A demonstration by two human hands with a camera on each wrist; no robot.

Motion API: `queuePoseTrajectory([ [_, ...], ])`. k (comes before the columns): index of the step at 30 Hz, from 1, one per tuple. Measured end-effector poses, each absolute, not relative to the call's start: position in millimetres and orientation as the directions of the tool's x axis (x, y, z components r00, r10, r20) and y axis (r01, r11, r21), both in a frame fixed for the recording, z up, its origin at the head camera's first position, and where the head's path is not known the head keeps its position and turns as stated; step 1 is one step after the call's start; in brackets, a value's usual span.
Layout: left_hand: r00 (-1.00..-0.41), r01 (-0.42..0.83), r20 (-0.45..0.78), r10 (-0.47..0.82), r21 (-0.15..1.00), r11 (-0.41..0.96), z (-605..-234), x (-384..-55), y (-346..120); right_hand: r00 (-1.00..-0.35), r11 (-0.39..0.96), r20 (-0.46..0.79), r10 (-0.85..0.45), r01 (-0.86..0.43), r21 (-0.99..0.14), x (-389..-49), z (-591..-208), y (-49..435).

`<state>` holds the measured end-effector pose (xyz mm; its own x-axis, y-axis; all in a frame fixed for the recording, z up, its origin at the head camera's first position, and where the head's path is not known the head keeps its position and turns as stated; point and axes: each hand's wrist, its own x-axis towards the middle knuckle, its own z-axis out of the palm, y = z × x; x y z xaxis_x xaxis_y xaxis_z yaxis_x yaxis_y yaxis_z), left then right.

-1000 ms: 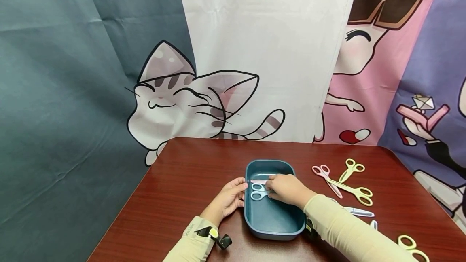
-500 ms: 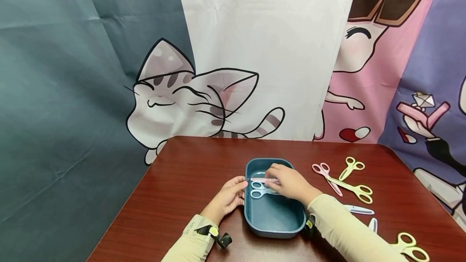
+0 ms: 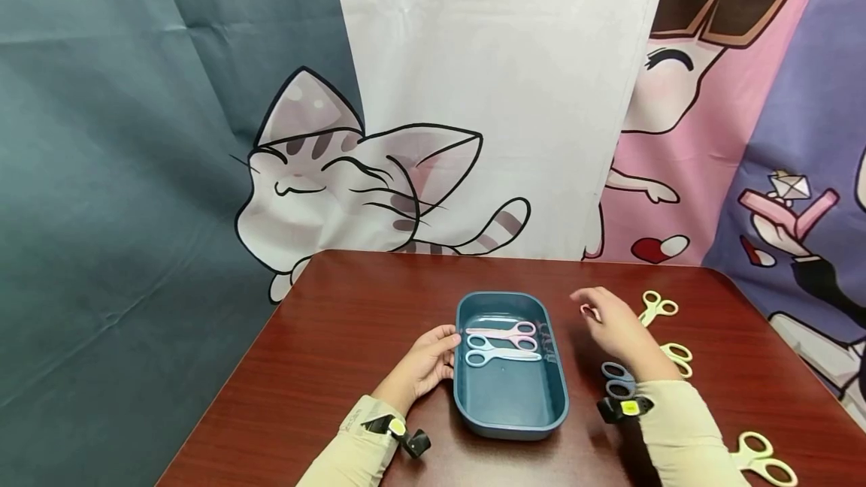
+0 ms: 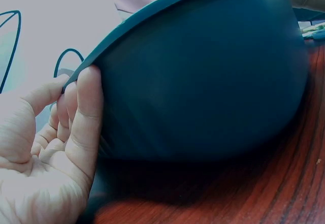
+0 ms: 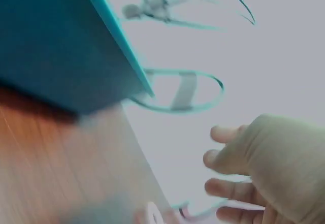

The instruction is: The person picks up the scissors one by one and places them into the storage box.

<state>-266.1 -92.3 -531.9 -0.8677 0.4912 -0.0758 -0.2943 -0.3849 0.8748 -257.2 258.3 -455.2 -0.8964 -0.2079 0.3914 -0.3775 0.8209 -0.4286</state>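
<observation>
A deep blue tray [image 3: 510, 431] stands on the table with two pairs of scissors lying crosswise inside it. The pink scissors [image 3: 483, 332] have their handles to the right, and the light blue scissors [image 3: 517, 355] have theirs to the left. My left hand [image 3: 422, 365] holds the tray's left rim; the left wrist view shows thumb and fingers at its edge [image 4: 127, 23]. To the right of the tray, my right hand [image 3: 614, 329] is over the table with loose, separated fingers, holding nothing visible. It partly hides another pair of pink scissors [image 3: 591, 319].
Beyond the right hand lie small yellow scissors [image 3: 651, 312]. Other yellow scissors [image 3: 666, 352] and grey-blue scissors [image 3: 631, 378] are partly covered by the right arm. More yellow scissors [image 3: 749, 461] lie near the front right. A printed curtain [image 3: 507, 96] hangs behind the table [image 3: 365, 307].
My right hand has let go of the pink scissors in the tray and moved right, over the scissors on the table. My left hand stays at the rim.
</observation>
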Motion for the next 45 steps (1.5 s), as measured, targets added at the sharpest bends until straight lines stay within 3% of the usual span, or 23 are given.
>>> queuePoseTrajectory([
  [11, -0.863, -0.294, -0.076, 0.500, 0.879, -0.374, -529, -265, -93, -0.988, 0.871, 0.137, -0.065, -0.123, -0.476, -241, -462, 331],
  [24, -0.857, -0.308, -0.092, 0.507, 0.880, -0.361, -529, -265, -91, -0.998, 0.883, 0.035, -0.049, -0.059, -0.466, -235, -479, 359],
  [36, -0.852, -0.305, -0.080, 0.517, 0.879, -0.367, -530, -266, -90, -0.997, 0.898, 0.049, -0.061, -0.076, -0.434, -235, -483, 370],
  [45, -0.859, -0.322, -0.103, 0.502, 0.870, -0.373, -530, -269, -92, -0.987, 0.908, 0.142, -0.071, -0.123, -0.401, -235, -474, 359],
])
